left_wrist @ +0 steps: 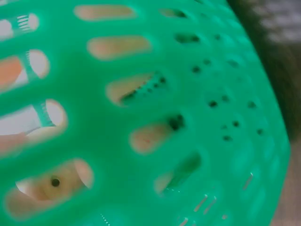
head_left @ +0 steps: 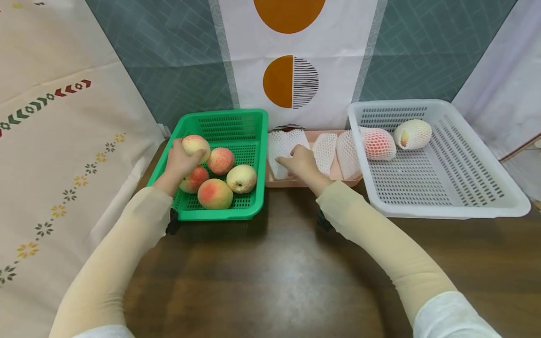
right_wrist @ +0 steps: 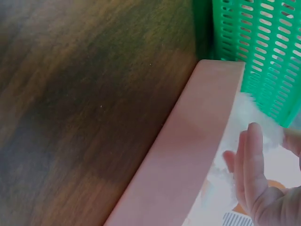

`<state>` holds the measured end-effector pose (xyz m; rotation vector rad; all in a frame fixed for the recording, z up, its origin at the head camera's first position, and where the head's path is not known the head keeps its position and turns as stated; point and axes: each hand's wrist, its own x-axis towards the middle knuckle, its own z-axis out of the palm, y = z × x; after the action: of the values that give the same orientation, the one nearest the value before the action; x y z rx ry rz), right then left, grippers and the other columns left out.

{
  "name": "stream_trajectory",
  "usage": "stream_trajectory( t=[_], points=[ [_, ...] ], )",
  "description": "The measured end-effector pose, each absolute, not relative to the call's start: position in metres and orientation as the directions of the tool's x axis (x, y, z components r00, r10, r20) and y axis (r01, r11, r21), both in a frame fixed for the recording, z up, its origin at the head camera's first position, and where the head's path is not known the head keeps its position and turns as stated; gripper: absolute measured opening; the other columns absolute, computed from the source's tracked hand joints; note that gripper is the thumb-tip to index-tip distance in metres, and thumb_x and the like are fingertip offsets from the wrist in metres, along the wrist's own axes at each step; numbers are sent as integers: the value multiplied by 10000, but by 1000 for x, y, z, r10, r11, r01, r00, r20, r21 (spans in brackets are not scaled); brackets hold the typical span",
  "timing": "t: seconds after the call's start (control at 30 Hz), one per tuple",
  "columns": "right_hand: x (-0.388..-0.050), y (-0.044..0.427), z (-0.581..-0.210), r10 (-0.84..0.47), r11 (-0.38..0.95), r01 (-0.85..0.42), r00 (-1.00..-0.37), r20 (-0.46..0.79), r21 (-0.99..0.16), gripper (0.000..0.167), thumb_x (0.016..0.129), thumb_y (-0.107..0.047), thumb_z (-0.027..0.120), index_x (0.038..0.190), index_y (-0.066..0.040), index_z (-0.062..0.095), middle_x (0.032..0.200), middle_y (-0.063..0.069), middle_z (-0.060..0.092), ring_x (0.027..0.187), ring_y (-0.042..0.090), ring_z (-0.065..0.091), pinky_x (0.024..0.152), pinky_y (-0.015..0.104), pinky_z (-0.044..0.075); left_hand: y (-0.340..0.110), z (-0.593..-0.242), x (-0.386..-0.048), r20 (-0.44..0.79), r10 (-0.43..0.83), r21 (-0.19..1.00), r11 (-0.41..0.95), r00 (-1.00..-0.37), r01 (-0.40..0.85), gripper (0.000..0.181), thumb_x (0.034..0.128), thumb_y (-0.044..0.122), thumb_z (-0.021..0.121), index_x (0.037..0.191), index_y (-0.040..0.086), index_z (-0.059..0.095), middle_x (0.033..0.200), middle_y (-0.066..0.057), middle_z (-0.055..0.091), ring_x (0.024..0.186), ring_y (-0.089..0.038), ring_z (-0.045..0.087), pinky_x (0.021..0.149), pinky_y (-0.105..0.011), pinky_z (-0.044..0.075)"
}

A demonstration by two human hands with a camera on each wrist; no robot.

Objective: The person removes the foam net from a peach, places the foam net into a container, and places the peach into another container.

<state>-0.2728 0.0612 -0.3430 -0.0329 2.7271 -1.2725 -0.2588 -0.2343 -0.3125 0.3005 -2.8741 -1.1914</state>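
My left hand grips a yellow-pink peach at the left side of the green basket. Several other peaches lie below and beside it. In the left wrist view the basket's slotted wall hides most of that hand. My right hand is over the pink tray, at the white foam net sleeves on its left side. From the right wrist, the fingers look nearly straight, with the thumb apart and white foam behind them.
To the right stands a white basket holding two net-wrapped fruits, one in a pink net and one in a white net. More foam nets lie in the tray's right part. All stand on a dark wooden table before a patterned cloth.
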Motion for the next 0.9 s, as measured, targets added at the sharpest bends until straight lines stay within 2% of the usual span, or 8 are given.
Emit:
stream_trajectory(
  t=[0.1, 0.2, 0.4, 0.47, 0.57, 0.7, 0.9],
  points=[
    [-271, 61, -341, -134, 675, -21, -987, -94, -738, 537, 901, -332, 605, 1235, 73, 489, 1047, 217, 633, 831, 289, 684, 832, 383, 539, -235, -312, -258, -82, -198, 734, 651, -977, -194, 762, 953, 405, 477, 1481, 12, 94, 1401, -290, 341, 1195, -408, 437, 949, -508, 412],
    [-269, 62, -339, -181, 694, -68, -980, -82, -716, 558, 882, -265, 610, 1304, 66, 454, 1095, 214, 628, 937, 296, 623, 906, 415, 495, -237, -312, -258, -93, -230, 741, 634, -969, -222, 771, 945, 442, 478, 1479, 9, 129, 1396, -269, 370, 1185, -389, 453, 930, -481, 426],
    [-265, 66, -340, -173, 690, -73, -983, -65, -720, 511, 856, -159, 618, 1294, 39, 443, 1051, 205, 606, 860, 272, 550, 811, 401, 492, -236, -315, -263, -62, -228, 743, 639, -972, -197, 761, 952, 437, 460, 1472, -13, 135, 1432, -285, 242, 1188, -389, 407, 909, -456, 426],
    [-263, 68, -341, -177, 685, -73, -982, -68, -725, 494, 867, -177, 621, 1284, 31, 455, 1087, 208, 601, 905, 285, 564, 827, 413, 495, -236, -316, -265, -60, -203, 774, 609, -977, -174, 734, 964, 411, 444, 1475, 19, 93, 1443, -289, 207, 1209, -396, 393, 933, -463, 414],
    [-260, 71, -341, -193, 673, -80, -979, -70, -736, 490, 877, -205, 622, 1282, 24, 468, 1150, 220, 585, 983, 324, 573, 859, 439, 495, -236, -318, -268, -58, -178, 816, 558, -982, -149, 707, 974, 405, 428, 1463, 60, 50, 1442, -299, 216, 1227, -396, 403, 966, -461, 401],
    [-256, 76, -342, -189, 658, -67, -979, -78, -750, 474, 887, -227, 621, 1277, 6, 485, 1146, 211, 581, 940, 322, 572, 826, 426, 494, -236, -320, -269, -83, -167, 838, 522, -982, -160, 734, 966, 440, 438, 1439, 44, 40, 1433, -308, 257, 1248, -397, 424, 1016, -460, 388],
    [-249, 83, -343, -199, 636, -80, -978, -63, -767, 433, 891, -245, 616, 1238, -3, 525, 1121, 194, 592, 907, 295, 572, 769, 385, 496, -242, -324, -269, -150, -197, 841, 490, -969, -230, 798, 950, 472, 455, 1458, 9, 51, 1477, -272, 215, 1334, -385, 330, 1098, -483, 315]
  ],
)
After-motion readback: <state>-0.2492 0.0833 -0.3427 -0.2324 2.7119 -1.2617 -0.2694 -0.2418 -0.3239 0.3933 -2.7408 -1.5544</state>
